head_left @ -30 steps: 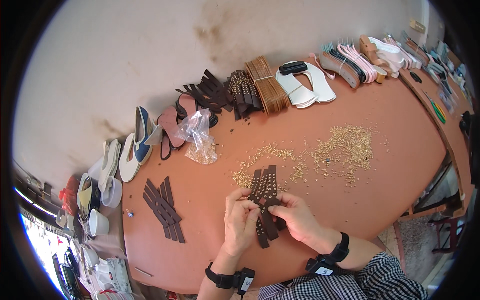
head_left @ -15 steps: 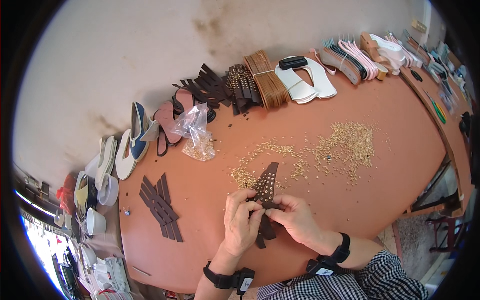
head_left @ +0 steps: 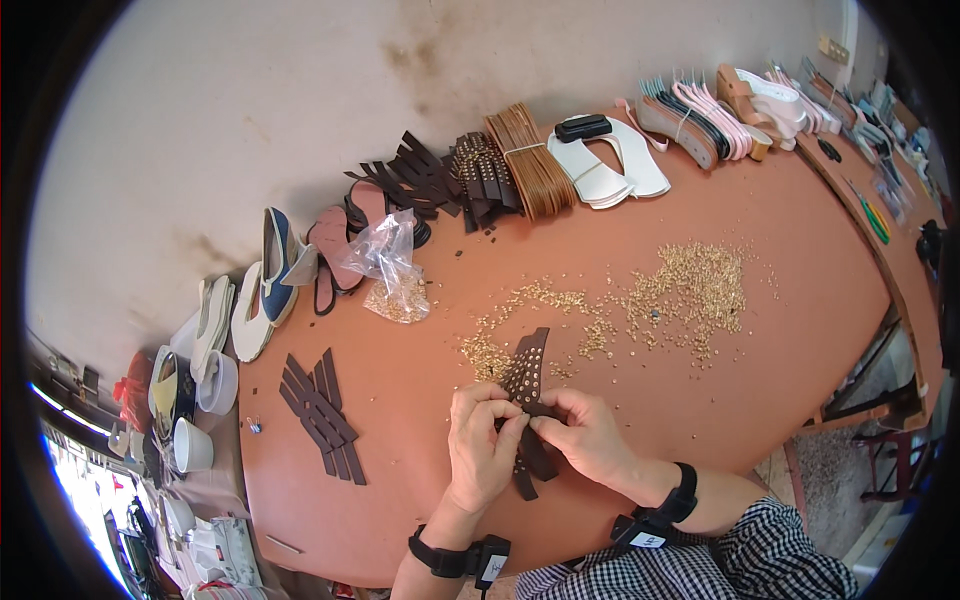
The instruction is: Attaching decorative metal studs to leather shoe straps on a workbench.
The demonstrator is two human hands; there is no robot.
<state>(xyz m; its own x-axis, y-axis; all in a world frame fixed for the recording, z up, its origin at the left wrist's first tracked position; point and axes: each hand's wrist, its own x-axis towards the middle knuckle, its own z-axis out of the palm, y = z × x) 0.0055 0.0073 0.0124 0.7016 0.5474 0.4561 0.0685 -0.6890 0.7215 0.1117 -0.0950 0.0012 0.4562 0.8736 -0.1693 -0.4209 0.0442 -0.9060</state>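
Between both hands is a dark brown leather shoe upper [head_left: 526,370], its wide end dotted with rows of gold studs and its strap ends hanging toward me. My left hand [head_left: 484,445] pinches it at the left, thumb and forefinger together near the middle. On the other side my right hand [head_left: 585,435] grips the edge, its thumb meeting the left fingertips. Whatever lies right between the fingertips is too small to make out. Just beyond the piece, small gold studs [head_left: 700,290] are scattered over the brown tabletop [head_left: 420,520].
Plain brown strap pieces [head_left: 320,415] lie to the left. A clear plastic bag [head_left: 395,275] of studs sits farther back. Along the wall stand studded uppers [head_left: 485,180], a tan strip bundle [head_left: 533,160], white insoles [head_left: 612,165] and shoes [head_left: 280,265]. Green-handled pliers [head_left: 877,220] lie far right.
The studded leather has shifted and tilted slightly between my fingers. Both hands keep nearly the same place and grip.
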